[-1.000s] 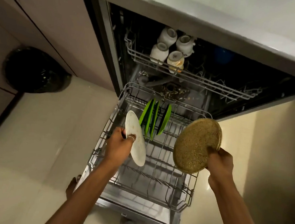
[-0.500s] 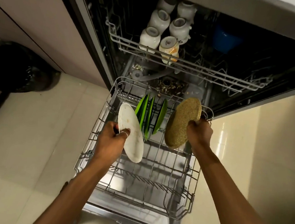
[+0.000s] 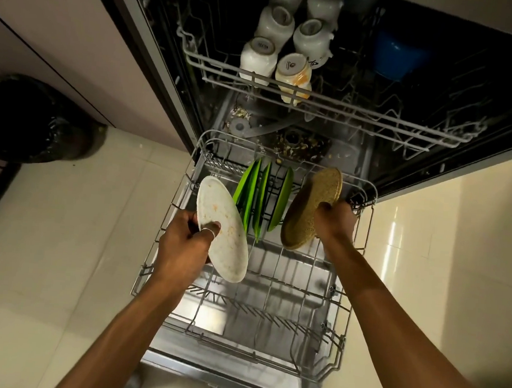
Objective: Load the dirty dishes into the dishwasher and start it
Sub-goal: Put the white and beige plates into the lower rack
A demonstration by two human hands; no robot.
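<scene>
Over rack [image 3: 341, 350], left hand [image 3: 183, 243] gripping one white plate [image 3: 229, 250], right hand [image 3: 335, 221] one brown plate [image 3: 305, 210]

Lower rack [image 3: 336, 347], green plates [image 3: 250, 193] standing upright

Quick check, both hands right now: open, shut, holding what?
Left hand: grips the dirty white plate by its edge, over the lower rack.
Right hand: grips the speckled brown plate, next to the green plates.

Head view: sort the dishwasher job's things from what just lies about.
Job: stained white plate in left hand; speckled brown round plate in right hand; upright green plates; grey wire lower rack; upturned white mugs.
Lying about: black bin bag.
</scene>
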